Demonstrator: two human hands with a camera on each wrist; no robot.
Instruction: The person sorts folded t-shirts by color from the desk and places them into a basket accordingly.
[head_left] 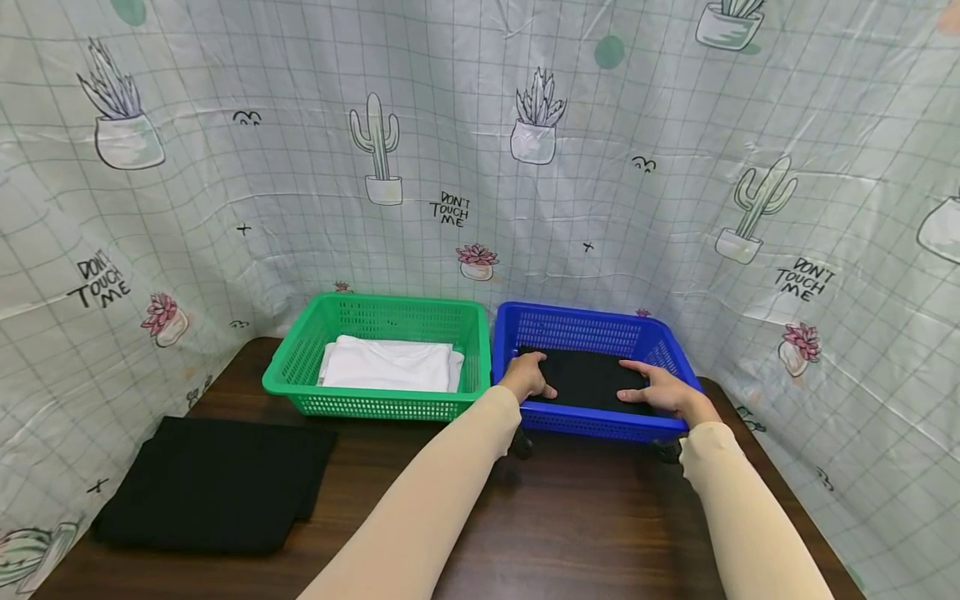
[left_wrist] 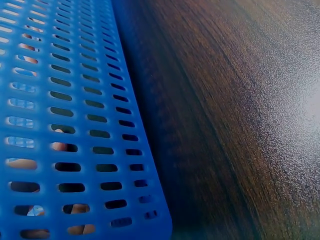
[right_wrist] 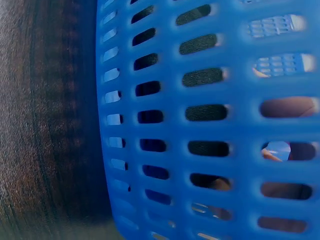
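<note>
Dark brown wood-grain table, sheen showing in left wrist view. Green perforated plastic basket at far side, folded white cloth lying inside. Folded black cloth flat near left edge. Pale grid-patterned curtain behind and along sides, printed with potted cacti, pink succulents, black "DON'T TOUCH ME" lettering.

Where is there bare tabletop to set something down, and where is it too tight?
Bare tabletop lies between the left sleeve and right sleeve, before the blue basket; another patch sits between the left sleeve, the green basket and the folded black cloth. Crowded: inside the blue basket, where left hand and right hand touch black fabric.
</note>
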